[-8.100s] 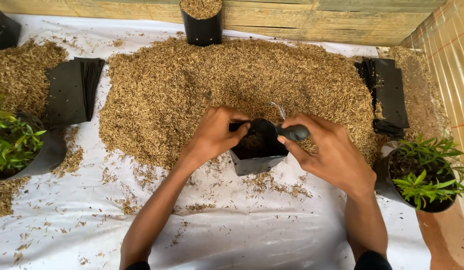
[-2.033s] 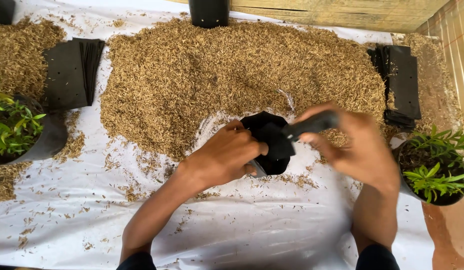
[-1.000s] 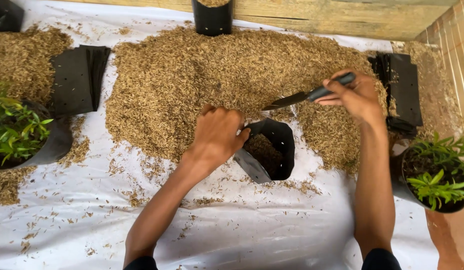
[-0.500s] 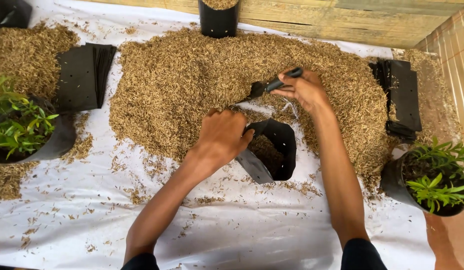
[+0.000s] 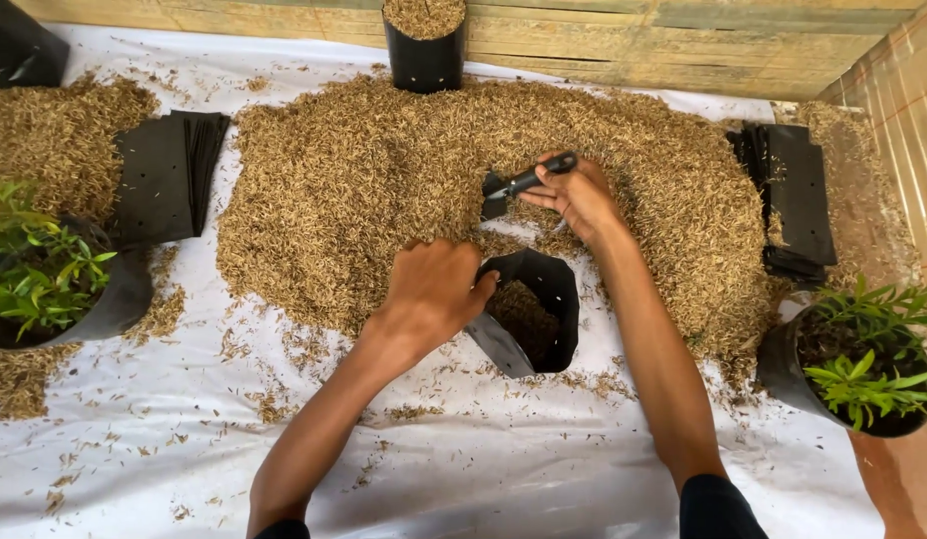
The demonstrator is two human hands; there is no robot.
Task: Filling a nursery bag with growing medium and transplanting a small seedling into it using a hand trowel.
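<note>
Right hand [image 5: 581, 197] gripping small black trowel [image 5: 523, 184], blade dug into husk pile [image 5: 383, 180].
Left hand [image 5: 433, 291] clamped on rim of black grow bag [image 5: 538, 319], bag tilted, part-filled w/ husk, on white sheet [image 5: 483, 469] just below pile.

The trowel [image 5: 523, 184] blade is lying partly buried in the husk pile [image 5: 383, 170]. The left hand [image 5: 433, 289] is covering the bag [image 5: 538, 319] rim's near side. 2 potted plants [image 5: 44, 279] [image 5: 863, 359] are getting cut off by the frame edges.
</note>
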